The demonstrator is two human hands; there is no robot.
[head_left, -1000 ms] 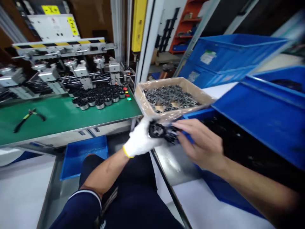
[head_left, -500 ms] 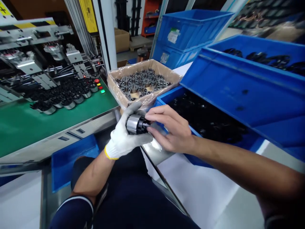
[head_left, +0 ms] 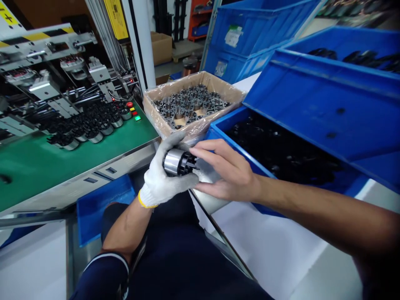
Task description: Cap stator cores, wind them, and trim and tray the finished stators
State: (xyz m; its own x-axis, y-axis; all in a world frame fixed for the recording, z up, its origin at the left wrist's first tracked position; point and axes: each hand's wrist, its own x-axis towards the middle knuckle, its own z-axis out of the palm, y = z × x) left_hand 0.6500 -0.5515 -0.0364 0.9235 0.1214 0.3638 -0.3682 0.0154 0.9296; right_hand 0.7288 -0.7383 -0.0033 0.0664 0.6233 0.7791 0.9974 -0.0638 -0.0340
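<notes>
My left hand (head_left: 159, 177), in a white glove with a yellow cuff, is closed around a motor stator (head_left: 173, 162). The stator is a short silvery metal cylinder with a black plastic end piece full of prongs. It lies on its side, with the prongs pointing right. My bare right hand (head_left: 229, 171) is at the pronged end, thumb and fingers apart. Its fingertips are at the upper edge of the black piece, and whether they touch it I cannot tell. The thumb is lower, close to the glove's thumb.
A plastic-lined cardboard box (head_left: 153, 114) holds many metal cores. Right of it, a blue bin (head_left: 265, 171) contains black parts, with another blue bin (head_left: 312, 108) tilted above. Several finished-looking stators (head_left: 93, 134) stand on the green bench (head_left: 125, 143) beside a machine (head_left: 46, 89).
My right thumb has come away from the prongs and dropped lower, so the fingers are wider apart. The stator remains in my left hand. The view has shifted slightly.
</notes>
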